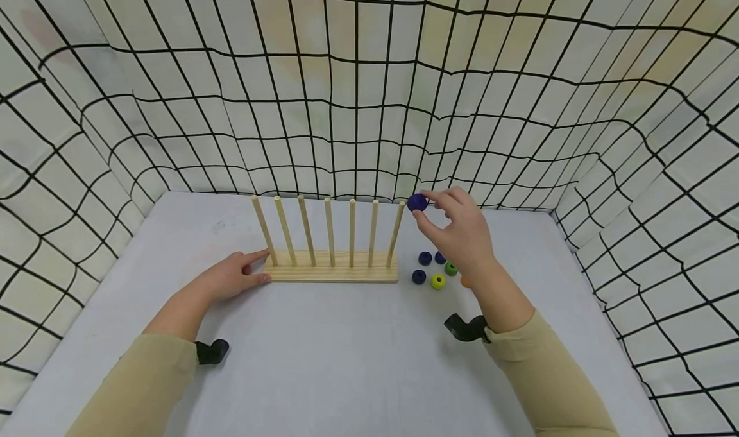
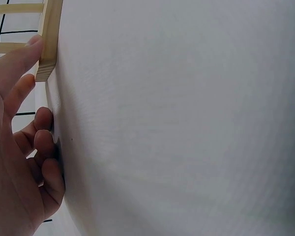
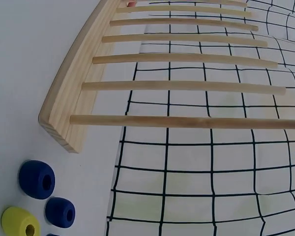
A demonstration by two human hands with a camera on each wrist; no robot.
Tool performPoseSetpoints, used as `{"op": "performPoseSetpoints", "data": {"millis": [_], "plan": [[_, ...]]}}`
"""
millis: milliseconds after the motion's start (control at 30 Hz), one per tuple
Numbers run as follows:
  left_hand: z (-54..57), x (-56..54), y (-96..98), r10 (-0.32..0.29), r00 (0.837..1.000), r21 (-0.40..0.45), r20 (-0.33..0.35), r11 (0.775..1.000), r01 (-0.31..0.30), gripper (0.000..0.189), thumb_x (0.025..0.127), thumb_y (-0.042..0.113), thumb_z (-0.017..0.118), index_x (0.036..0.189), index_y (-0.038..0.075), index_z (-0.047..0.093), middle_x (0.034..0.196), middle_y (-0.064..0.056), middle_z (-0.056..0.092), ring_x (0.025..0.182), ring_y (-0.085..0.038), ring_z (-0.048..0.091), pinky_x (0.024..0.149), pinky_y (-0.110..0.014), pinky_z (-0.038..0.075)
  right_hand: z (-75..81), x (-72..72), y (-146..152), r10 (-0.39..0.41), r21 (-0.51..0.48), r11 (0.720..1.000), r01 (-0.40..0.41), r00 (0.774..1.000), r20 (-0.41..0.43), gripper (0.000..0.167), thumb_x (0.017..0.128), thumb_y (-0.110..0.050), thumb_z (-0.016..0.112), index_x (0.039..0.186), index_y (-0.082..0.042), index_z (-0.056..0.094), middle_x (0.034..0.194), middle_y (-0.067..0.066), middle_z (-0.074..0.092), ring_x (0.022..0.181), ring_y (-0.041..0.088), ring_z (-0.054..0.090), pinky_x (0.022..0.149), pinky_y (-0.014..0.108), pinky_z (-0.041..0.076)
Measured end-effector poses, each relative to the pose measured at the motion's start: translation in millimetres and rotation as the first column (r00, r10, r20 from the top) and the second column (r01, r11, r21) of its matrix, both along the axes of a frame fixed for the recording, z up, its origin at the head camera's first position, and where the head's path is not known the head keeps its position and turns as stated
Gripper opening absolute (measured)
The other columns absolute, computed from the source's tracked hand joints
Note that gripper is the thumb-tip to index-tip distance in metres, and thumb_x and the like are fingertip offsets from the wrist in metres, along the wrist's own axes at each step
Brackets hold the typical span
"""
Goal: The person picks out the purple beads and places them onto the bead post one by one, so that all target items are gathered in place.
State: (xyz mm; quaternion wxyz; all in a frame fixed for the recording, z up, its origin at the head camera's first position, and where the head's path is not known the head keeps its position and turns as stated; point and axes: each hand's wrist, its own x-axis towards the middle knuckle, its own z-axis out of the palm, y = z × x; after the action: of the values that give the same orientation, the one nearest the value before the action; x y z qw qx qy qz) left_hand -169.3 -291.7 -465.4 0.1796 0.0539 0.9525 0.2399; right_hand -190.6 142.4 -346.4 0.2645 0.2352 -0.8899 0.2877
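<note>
A light wooden rack (image 1: 331,274) with a row of several upright pegs stands on the table. My left hand (image 1: 231,278) holds its left end between thumb and index finger; the other fingers curl below them in the left wrist view. With thumb and index finger, my right hand (image 1: 462,228) pinches a dark blue bead (image 1: 417,203) in the air. The bead is just right of the top of the rightmost peg (image 3: 187,122), apart from it. No beads show on the pegs. Only a sliver of the held bead appears in the right wrist view.
Right of the rack lie loose beads: blue beads (image 1: 418,276), a yellow bead (image 1: 438,282), a green bead (image 1: 451,269) and an orange bead (image 1: 465,282) partly behind my right wrist. A black net (image 1: 356,106) surrounds the white table (image 1: 323,353) at the back and sides.
</note>
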Motion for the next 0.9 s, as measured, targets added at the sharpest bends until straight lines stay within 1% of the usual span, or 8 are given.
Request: {"op": "performPoseSetpoints", "data": {"millis": [233, 433, 633, 900], "plan": [[-1.3, -0.4, -0.4, 0.005, 1.0, -0.006, 0.007, 1.0, -0.005, 0.08, 0.092, 0.054, 0.064, 0.155, 0.013, 0.035, 0.087, -0.008, 0.041, 0.075, -0.021, 0.04, 0.067, -0.037, 0.031, 0.8, 0.2, -7, 0.017, -0.015, 1.0, -0.017, 1.0, -0.002, 0.034, 0.091, -0.029, 0.072, 0.12, -0.012, 0.071, 0.093, 0.002, 0.056, 0.083, 0.02, 0.049, 0.068, 0.033, 0.042], [-1.8, -0.4, 0.2, 0.003, 1.0, -0.002, 0.0, 1.0, -0.003, 0.08, 0.092, 0.053, 0.064, 0.154, 0.012, 0.036, 0.087, -0.008, 0.04, 0.075, -0.021, 0.04, 0.066, -0.037, 0.031, -0.9, -1.8, -10, 0.022, -0.014, 1.0, -0.023, 1.0, -0.006, 0.033, 0.091, -0.028, 0.071, 0.12, -0.012, 0.071, 0.092, 0.002, 0.055, 0.08, 0.019, 0.047, 0.065, 0.032, 0.041], [-0.3, 0.6, 0.8, 0.009, 1.0, -0.01, 0.0, 1.0, -0.009, 0.079, 0.092, 0.054, 0.063, 0.155, 0.014, 0.036, 0.088, -0.008, 0.04, 0.075, -0.021, 0.04, 0.066, -0.037, 0.031, -2.0, -2.8, -12, 0.019, -0.008, 1.0, -0.019, 1.0, 0.005, 0.033, 0.091, -0.028, 0.071, 0.121, -0.013, 0.071, 0.093, 0.002, 0.055, 0.081, 0.019, 0.047, 0.066, 0.032, 0.042], [1.8, 2.3, 2.9, 0.001, 1.0, -0.005, 0.001, 1.0, -0.001, 0.08, 0.092, 0.055, 0.063, 0.154, 0.012, 0.035, 0.087, -0.008, 0.039, 0.075, -0.021, 0.038, 0.065, -0.037, 0.03, -1.7, -3.4, -14, 0.018, -0.001, 1.0, -0.018, 1.0, 0.016, 0.033, 0.091, -0.027, 0.07, 0.12, -0.012, 0.071, 0.094, 0.003, 0.057, 0.08, 0.019, 0.048, 0.066, 0.032, 0.042]]}}
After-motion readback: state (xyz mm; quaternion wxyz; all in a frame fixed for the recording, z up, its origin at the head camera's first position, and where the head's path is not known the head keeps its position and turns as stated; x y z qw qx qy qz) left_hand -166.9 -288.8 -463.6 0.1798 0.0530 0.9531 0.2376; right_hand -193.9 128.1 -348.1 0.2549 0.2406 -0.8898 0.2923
